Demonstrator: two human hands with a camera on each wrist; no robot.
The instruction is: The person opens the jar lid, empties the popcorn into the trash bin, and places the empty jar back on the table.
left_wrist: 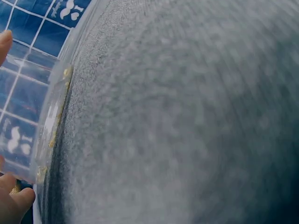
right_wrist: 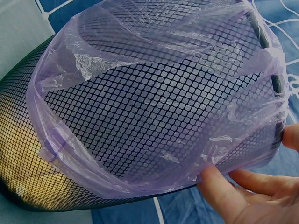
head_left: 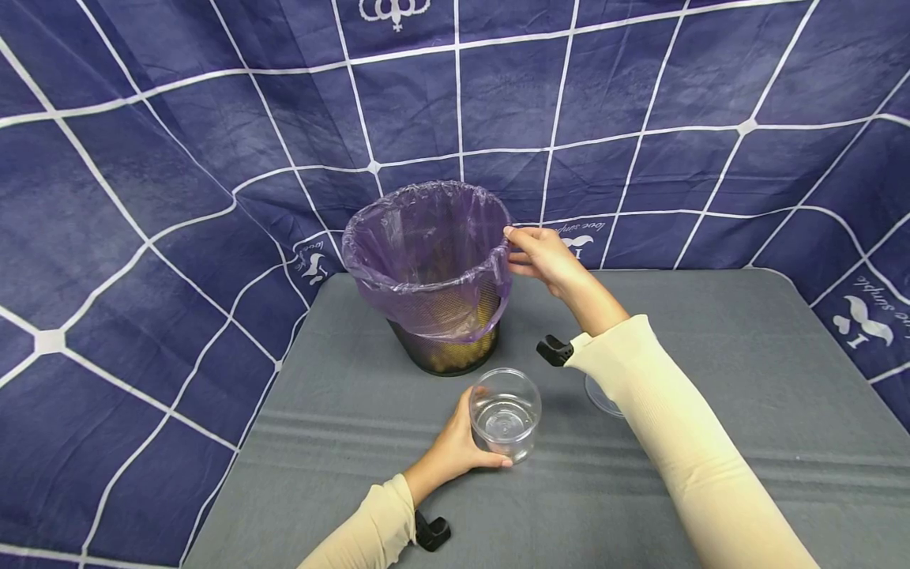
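Note:
A black mesh trash bin [head_left: 455, 359], lined with a purple plastic bag [head_left: 426, 276], stands upright near the back of the table. My right hand [head_left: 543, 257] is at the right side of its rim, pinching the bag-covered edge; in the right wrist view its fingers [right_wrist: 219, 193] touch the bag's outside. In front of the bin, my left hand [head_left: 458, 442] grips a clear plastic cup [head_left: 506, 419] from its left, thumb on the near side. The cup is upright with its mouth up, and looks empty. Only part of the cup [left_wrist: 46, 126] shows in the left wrist view.
A clear round lid-like disc [head_left: 603, 397] lies on the grey table [head_left: 711, 356], partly hidden by the right sleeve. Yellowish stuff shows through the bin's lower mesh. A blue cloth [head_left: 498, 95] with white lines hangs behind and at the sides.

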